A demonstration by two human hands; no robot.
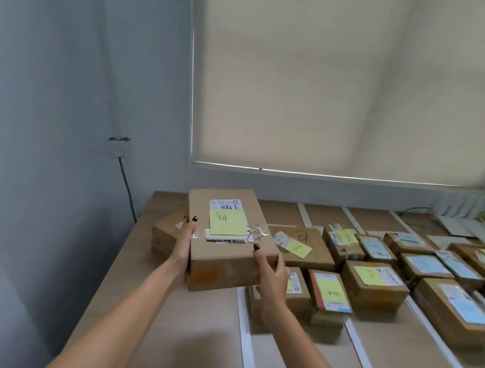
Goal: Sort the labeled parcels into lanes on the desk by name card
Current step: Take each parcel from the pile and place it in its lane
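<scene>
1. Here the worktop (192,330) stretches out under both hands, its pale strips of tape (242,333) running away from the person and marking off the lanes.
2. To the right of the right hand, the sorted parcels (374,284) fill several lanes, most wearing a yellow or blue label.
3. Between the two hands sits the held parcel (228,243), a brown cardboard box raised above the left end of the worktop, over the leftmost lane.
4. Just beyond the left hand (182,245), and partly hidden by the held box, another box (165,232) already lies in that lane.
5. The left hand clasps the box's left side, thumb on top; the right hand (273,274) clasps its near right corner, thumb likewise on top.
6. Between the two thumbs, a yellow name note (228,222) with handwriting lies on the box's lid; the writing is too small to read.
7. The step in hand looks like carrying this parcel to its lane. The next move probably calls for lowering it level beside or onto the box past the left hand, inside the tape, with the note facing up.
</scene>
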